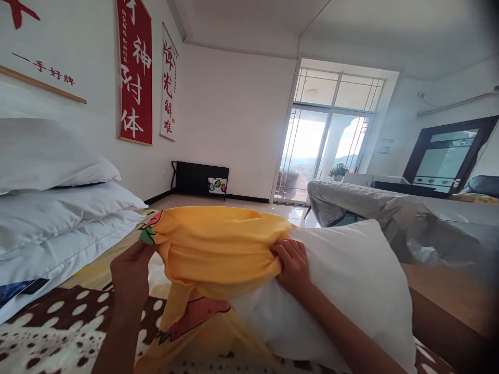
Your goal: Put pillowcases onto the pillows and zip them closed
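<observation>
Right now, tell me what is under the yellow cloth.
Under the yellow cloth goes the left part of a white pillow; its right part shows. A brown spotted blanket lies below. How far the pillow reaches, and anything else covered, cannot be seen.

The pillowcase (222,244) is yellow with red-and-green print, the pillow (351,275) white, the blanket (74,311) spotted brown-and-cream.

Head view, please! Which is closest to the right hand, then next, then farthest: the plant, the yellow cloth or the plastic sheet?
1. Yellow cloth: in the right hand.
2. Plastic sheet: off to the right, past the white pillow.
3. Plant: beyond the sheet, near the glass doors.
</observation>
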Available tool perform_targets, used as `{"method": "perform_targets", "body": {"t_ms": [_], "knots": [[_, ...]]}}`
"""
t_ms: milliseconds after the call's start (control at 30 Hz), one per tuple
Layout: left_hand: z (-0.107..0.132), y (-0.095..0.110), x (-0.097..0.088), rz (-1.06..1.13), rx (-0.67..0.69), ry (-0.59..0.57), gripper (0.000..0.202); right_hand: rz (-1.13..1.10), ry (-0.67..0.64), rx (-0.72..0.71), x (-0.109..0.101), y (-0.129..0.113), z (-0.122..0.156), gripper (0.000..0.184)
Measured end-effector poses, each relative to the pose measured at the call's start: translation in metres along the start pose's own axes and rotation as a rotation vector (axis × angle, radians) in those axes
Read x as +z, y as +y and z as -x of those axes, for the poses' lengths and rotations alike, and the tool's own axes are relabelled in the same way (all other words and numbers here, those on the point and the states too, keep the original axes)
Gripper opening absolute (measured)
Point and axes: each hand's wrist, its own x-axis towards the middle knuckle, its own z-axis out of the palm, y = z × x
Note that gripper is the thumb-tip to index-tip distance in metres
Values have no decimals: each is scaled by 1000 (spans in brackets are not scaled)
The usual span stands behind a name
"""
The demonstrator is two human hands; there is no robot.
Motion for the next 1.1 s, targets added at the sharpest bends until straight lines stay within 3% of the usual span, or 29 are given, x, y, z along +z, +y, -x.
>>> {"method": "perform_targets", "body": {"t_ms": [67,100,133,167,233,267,300,433,500,600,667,767,867,933,1000,1100], "knots": [[14,2,1,-228,370,87,22,1,-20,24,8,-9,-4,18],[24,2,4,-298,586,55,28,10,-25,10,13,-14,-5,20],[37,1,8,-352,779,-64,33,20,-26,-16,17,-18,-7,22],[52,-1,14,-403,927,-262,38,28,-23,-48,20,-22,-7,24],[81,-11,29,-510,1073,-719,43,14,-4,-126,25,-26,-5,29],[94,-18,37,-560,1105,-852,43,-7,9,-169,26,-27,-3,32],[103,-26,44,-587,1135,-891,42,-30,18,-213,25,-28,-1,34],[115,-52,58,-565,1203,-688,20,-24,-8,-413,14,-24,3,34],[112,-53,56,-567,1187,-685,18,59,-49,-414,8,-17,-3,29],[115,-44,51,-477,1176,-742,17,212,-85,-186,2,2,-19,22],[121,-38,49,-390,1193,-707,16,278,-134,30,1,16,-30,18],[131,-38,51,-332,1224,-672,19,299,-341,294,-1,29,-41,17],[134,-47,52,-345,1226,-721,19,307,-565,436,-1,33,-48,18],[131,-54,53,-391,1235,-737,18,317,-628,437,-2,35,-53,19],[126,-58,52,-461,1246,-732,17,336,-490,352,-3,42,-54,17],[117,-60,52,-555,1217,-695,19,367,132,108,-5,54,-46,14]]}}
